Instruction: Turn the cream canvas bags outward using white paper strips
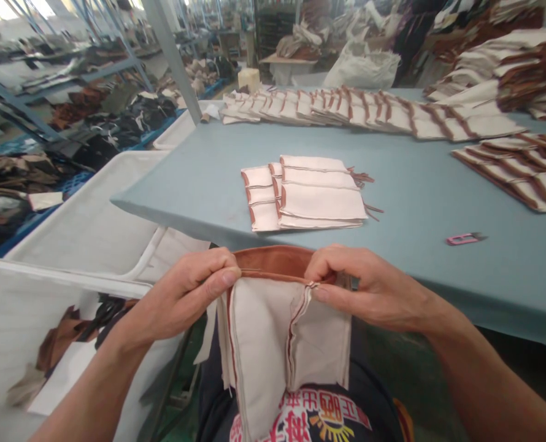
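A cream cloth pouch [264, 344] with a brown band along its top hangs in front of my chest. My left hand [188, 291] pinches the left end of the brown top edge, fingers closed. At the right end my right hand [369, 285] pinches the same edge near a seam. The pouch is inside out, with raw seams showing. Beyond my hands, a small stack of folded cream pouches [307, 193] lies on the blue-grey table [420, 184].
A pink thread clipper [464, 239] lies on the table to the right. Rows of more pouches [369, 110] and piles [512, 67] fill the far and right side. White fabric bins [84, 227] stand at my left, one holding scraps. Shelving with cloth stands beyond.
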`<state>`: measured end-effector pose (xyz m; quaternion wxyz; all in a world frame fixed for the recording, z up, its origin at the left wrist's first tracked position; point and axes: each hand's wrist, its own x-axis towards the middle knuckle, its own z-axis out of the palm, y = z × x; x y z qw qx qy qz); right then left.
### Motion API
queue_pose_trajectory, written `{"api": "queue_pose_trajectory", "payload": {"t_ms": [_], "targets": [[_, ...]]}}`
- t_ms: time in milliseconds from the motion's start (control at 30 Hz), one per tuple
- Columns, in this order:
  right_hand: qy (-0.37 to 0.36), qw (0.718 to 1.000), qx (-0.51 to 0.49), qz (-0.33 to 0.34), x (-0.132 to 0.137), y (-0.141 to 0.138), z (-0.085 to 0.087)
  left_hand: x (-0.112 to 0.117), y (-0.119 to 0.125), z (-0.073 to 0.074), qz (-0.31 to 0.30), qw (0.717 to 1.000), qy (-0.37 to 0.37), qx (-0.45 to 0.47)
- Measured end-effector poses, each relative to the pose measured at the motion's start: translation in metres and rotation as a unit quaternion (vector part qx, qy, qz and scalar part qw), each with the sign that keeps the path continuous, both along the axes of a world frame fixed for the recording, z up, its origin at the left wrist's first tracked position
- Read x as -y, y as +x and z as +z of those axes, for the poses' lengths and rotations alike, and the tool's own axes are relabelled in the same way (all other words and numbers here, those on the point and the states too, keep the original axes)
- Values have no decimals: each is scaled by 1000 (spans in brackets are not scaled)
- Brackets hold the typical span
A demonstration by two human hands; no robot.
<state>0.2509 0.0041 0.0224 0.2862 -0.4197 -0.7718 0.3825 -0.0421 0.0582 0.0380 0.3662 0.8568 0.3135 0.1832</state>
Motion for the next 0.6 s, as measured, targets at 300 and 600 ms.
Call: {"api": "queue_pose_trajectory", "payload": {"t_ms": [300,600], "targets": [[84,995,24,51,6,-8,23,10,8,3,-38,999,17,16],[20,999,-5,32,1,-21,21,21,50,0,-60,990,-62,109]]}}
